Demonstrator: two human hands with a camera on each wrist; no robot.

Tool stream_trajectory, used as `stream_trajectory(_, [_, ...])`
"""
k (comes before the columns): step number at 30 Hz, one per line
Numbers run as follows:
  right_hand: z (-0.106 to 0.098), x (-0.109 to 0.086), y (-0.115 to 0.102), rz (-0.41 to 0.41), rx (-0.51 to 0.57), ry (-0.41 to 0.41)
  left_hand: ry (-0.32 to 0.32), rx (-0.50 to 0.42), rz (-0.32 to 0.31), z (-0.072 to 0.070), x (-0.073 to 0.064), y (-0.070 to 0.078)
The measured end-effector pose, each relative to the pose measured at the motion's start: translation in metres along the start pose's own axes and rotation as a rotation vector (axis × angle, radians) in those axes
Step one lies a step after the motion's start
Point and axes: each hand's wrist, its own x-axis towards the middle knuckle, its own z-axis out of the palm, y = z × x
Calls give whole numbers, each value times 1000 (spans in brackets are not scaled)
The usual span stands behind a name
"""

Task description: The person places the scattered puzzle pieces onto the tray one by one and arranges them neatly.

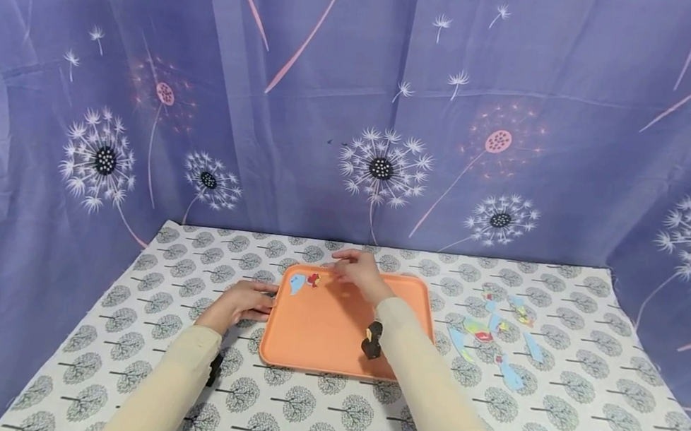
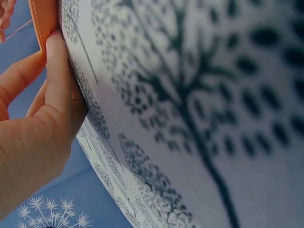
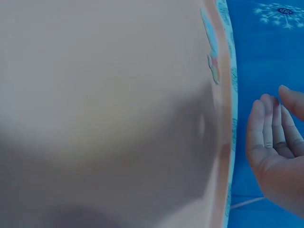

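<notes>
An orange tray (image 1: 325, 334) lies on the tablecloth. My left hand (image 1: 242, 303) is at its left side, its fingers touching the rim; in the left wrist view the fingers (image 2: 56, 71) reach the tray's edge (image 2: 45, 21). Above the far rim hovers my right hand (image 1: 361, 274), fingers loosely bent, with nothing visible in them. The right wrist view shows that hand (image 3: 278, 137) beyond the tray rim (image 3: 225, 166). In the tray's far left corner are a light blue flat cutout (image 1: 296, 283) and a red and yellow one (image 1: 313, 280) beside it.
Several flat cutouts in blue, red, yellow and green, including a red-and-green one (image 1: 478, 330) and a blue one (image 1: 511, 377), lie scattered right of the tray. The tree-print tablecloth (image 1: 322, 419) ends at a purple dandelion curtain (image 1: 304, 132) behind.
</notes>
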Motion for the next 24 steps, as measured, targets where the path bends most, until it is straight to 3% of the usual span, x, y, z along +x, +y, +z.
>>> stream_trajectory(13, [-42,-18,-19,-70,-57,11,-1,8,-7,0,0,1])
stream_trajectory(24, [-91,-30,-21,-82,-109,90,-23,-14,21,-1,-5,4])
